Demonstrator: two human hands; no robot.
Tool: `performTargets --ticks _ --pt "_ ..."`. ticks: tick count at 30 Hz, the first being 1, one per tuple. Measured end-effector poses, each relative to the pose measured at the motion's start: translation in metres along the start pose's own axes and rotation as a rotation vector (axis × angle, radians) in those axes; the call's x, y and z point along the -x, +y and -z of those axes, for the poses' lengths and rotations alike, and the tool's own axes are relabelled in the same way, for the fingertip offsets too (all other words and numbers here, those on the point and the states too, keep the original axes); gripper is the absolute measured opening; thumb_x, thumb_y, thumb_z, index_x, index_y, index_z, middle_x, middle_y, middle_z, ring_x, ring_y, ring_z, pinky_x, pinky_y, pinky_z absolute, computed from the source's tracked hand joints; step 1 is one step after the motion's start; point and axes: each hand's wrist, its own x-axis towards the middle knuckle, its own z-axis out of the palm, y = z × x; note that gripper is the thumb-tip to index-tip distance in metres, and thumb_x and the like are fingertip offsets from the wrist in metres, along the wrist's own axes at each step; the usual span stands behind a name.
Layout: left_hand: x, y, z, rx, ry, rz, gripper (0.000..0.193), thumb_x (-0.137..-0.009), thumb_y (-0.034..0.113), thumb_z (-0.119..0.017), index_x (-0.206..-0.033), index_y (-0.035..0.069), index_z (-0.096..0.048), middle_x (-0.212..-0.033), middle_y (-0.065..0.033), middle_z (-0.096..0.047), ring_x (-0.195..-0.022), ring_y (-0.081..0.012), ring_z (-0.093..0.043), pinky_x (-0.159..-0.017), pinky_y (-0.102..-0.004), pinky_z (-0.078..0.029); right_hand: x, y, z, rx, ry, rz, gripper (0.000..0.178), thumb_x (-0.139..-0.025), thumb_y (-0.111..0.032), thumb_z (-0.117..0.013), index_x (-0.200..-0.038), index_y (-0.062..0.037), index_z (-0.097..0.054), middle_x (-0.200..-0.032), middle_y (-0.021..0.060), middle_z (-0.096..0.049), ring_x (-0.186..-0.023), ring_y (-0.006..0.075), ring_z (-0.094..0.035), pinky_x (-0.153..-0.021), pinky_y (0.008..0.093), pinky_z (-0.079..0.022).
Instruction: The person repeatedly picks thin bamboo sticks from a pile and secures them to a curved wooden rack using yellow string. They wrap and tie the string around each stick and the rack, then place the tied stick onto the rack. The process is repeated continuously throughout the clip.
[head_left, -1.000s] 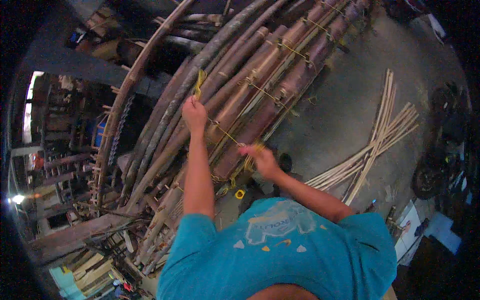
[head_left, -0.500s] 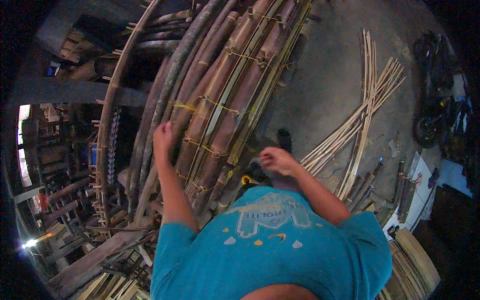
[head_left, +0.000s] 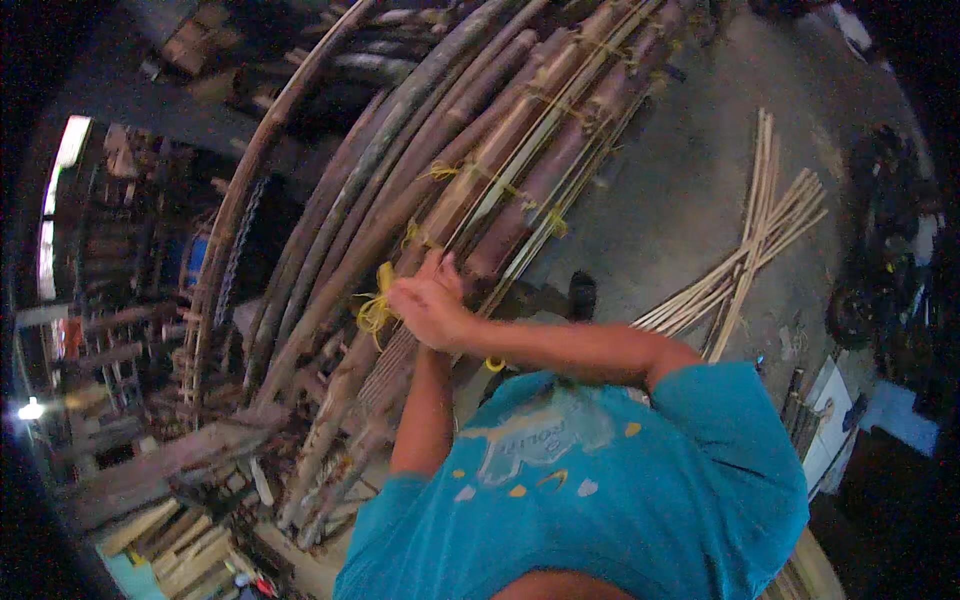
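Note:
My right hand (head_left: 428, 308) crosses over to my left side, with curled fingers against a loose bunch of yellow twine (head_left: 376, 308). Mostly covered by it is my left hand (head_left: 440, 268); a few blurred fingertips show above, and what they hold is hidden. Both hands are together above the near end of a long bundle of brown poles (head_left: 525, 215). Yellow ties (head_left: 440, 172) bind these poles at intervals, and pale split strips run lengthwise among them.
Curved, bark-covered poles (head_left: 345, 165) lie left of the bundle. Crossed pale sticks (head_left: 750, 245) rest on the concrete floor (head_left: 680, 190) to the right. A dark motorcycle (head_left: 865, 290) stands at far right. Cut wood pieces (head_left: 165, 540) are piled at lower left.
My right hand has swung left across my body to meet my left hand, which has shifted right. A bunch of yellow twine now shows beside them. The view has turned somewhat.

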Motion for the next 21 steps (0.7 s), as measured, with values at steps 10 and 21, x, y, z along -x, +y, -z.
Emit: performTargets --ticks 10,21 --pt "-0.006 -0.057 -0.021 0.359 0.098 -0.045 0.027 -0.087 0.031 -0.052 -0.095 0.008 -0.062 -0.087 -0.0166 -0.063 -0.081 -0.0376 -0.059 -0.070 -0.0442 -0.047 -0.155 -0.027 0.113 -0.308 -1.025 -0.392 0.055 -0.092 -0.050 -0.036 -0.091 -0.0034 -0.065 -0.083 0.0190 -0.062 -0.076 0.0330 -0.060 -0.073 0.0448 -0.046" --pt "-0.072 0.006 0.039 0.712 0.142 0.065 0.023 -0.092 0.019 -0.044 -0.085 0.006 -0.063 -0.081 -0.0166 -0.064 -0.073 -0.0333 -0.061 -0.065 -0.0411 -0.047 0.029 0.075 0.125 -0.153 -0.938 0.169 0.042 -0.090 -0.032 -0.049 -0.061 -0.0034 -0.058 -0.063 0.0171 -0.058 -0.067 0.0351 -0.057 -0.076 0.0412 -0.046"
